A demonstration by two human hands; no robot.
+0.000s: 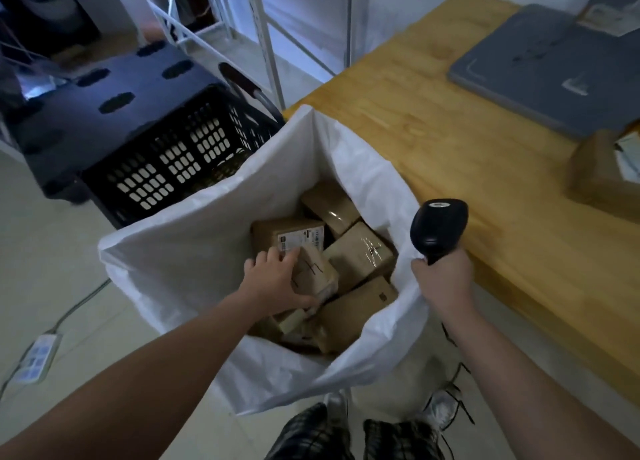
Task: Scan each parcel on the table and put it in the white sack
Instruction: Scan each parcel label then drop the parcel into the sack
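- Pale floor tiles (52, 252) fill the left and lower parts of the frame; a wooden table (433, 120) runs along the right side, from the upper centre to the lower right edge.
- White sack (194, 252): stands open at frame centre, against the near edge of the table. Its mouth is spread wide and several brown cardboard parcels lie inside.
- Left hand (277, 279): reaches into the sack from the lower left. Fingers are wrapped around a small brown parcel (317, 274) marked with dark pen strokes; this parcel rests on top of the others in the sack.
- Labelled parcel (291, 233): lies just behind the held parcel, its white shipping label facing up.
- Right hand (443, 279): closed around the grip of a black barcode scanner (438, 226), at the right rim of the sack. The scanner head points upward in the frame.
- Remaining parcel (602, 179): brown box on the table at the right edge of the frame, blurred, well apart from the sack.
- Grey flat case (540, 68): lies on the table at the upper right.
- Black perforated crate (173, 155): sits on the floor at the upper left, just behind the sack.
- Power strip (38, 357): lies on the floor at the lower left edge, cable attached.
- Plaid trousers (311, 435) and a shoe are visible at the bottom centre.
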